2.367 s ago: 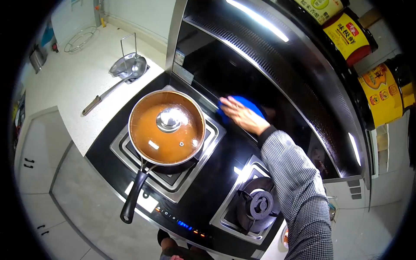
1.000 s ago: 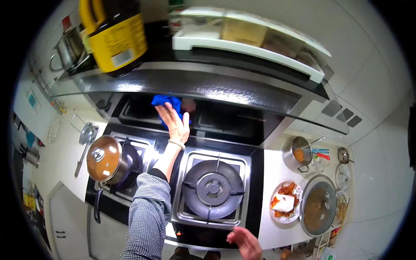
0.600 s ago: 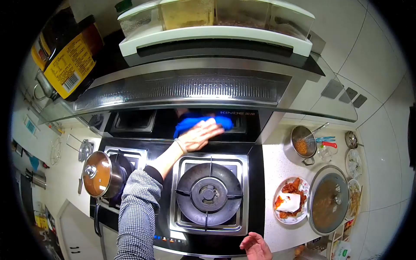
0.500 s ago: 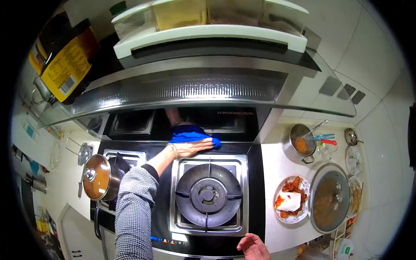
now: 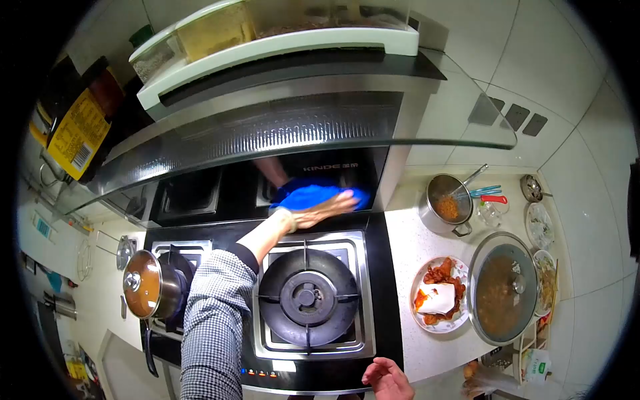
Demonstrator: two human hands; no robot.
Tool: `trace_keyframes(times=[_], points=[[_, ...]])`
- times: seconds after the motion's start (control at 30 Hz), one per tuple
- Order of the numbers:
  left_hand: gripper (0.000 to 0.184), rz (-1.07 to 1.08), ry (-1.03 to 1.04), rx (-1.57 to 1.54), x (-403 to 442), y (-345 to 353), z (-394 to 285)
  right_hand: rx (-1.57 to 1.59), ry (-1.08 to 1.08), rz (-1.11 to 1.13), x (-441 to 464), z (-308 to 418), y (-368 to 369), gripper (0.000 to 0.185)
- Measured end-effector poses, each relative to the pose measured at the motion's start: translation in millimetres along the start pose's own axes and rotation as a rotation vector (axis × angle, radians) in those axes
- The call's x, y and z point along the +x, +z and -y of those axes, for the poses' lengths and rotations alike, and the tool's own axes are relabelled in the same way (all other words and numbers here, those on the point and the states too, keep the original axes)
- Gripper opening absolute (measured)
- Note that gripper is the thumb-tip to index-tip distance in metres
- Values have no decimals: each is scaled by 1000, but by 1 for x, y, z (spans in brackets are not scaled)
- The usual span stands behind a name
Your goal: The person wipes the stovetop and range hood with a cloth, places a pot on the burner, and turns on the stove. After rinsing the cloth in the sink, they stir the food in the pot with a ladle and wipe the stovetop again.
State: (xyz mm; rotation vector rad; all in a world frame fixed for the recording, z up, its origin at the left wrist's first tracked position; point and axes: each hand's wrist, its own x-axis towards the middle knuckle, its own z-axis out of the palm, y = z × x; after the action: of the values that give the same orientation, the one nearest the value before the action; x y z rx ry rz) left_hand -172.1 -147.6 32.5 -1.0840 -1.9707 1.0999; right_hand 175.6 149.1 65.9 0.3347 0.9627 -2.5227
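Observation:
My left hand, slightly blurred, presses a blue cloth against the glossy black panel behind the stove. The fingers are stretched toward the right and the cloth is bunched under them. The left arm, in a checked sleeve, crosses over the stove's black top. Below that hand is the gas burner with its round black ring and steel tray. My right hand hovers near the front edge of the stove, fingers loosely curled and apart, holding nothing.
On the left burner stands a lidded pot, its handle toward me. A plate of red food, a large lidded pan and a small pot are on the right counter. A glass hood edge overhangs the panel.
My left hand has slid the blue cloth to the right and slightly up along the panel. The camera view has shifted and tilted. My right hand stays near the stove's front edge.

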Motion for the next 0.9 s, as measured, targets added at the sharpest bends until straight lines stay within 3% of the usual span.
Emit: trace_keyframes(times=[0.1,0.13,0.23,0.3,0.37,0.43,0.47,0.5,0.6,0.67,0.7,0.77,0.83,0.87,0.9], points=[[58,421,171,-1339,-24,11,-8,41,12,16,-7,0,-13,49],[58,426,173,-1334,-23,12,-7,50,12,15,-9,1,-16,50],[62,-11,-89,-94,19,-48,53,76,15,-3,-14,5,-21,49],[68,-118,-273,-425,66,-69,81,78,11,-15,-12,7,-21,49],[65,-256,-322,-481,97,-53,67,66,10,-34,-8,8,-20,49],[62,-166,-199,-265,94,-27,25,90,4,-4,-3,9,-18,49],[60,5,150,559,87,-21,7,90,10,-8,-4,9,-18,49],[59,-58,203,294,65,-15,-9,90,15,-3,-5,8,-18,48],[62,-11,363,421,64,-22,-6,93,11,9,-8,10,-22,47],[61,-14,-226,-374,75,-36,2,95,22,3,-13,12,-22,47],[61,-151,-302,-459,89,-39,18,90,13,-8,-13,13,-23,47],[60,-179,-372,-259,116,-63,59,87,4,-22,-13,17,-22,46],[62,-275,-586,-327,141,-93,94,103,-9,-24,-11,21,-21,46],[66,-388,-681,-674,158,-119,112,107,-14,-26,-10,21,-20,46],[66,-389,-675,-676,165,-118,110,119,-16,-23,-8,21,-20,46]])
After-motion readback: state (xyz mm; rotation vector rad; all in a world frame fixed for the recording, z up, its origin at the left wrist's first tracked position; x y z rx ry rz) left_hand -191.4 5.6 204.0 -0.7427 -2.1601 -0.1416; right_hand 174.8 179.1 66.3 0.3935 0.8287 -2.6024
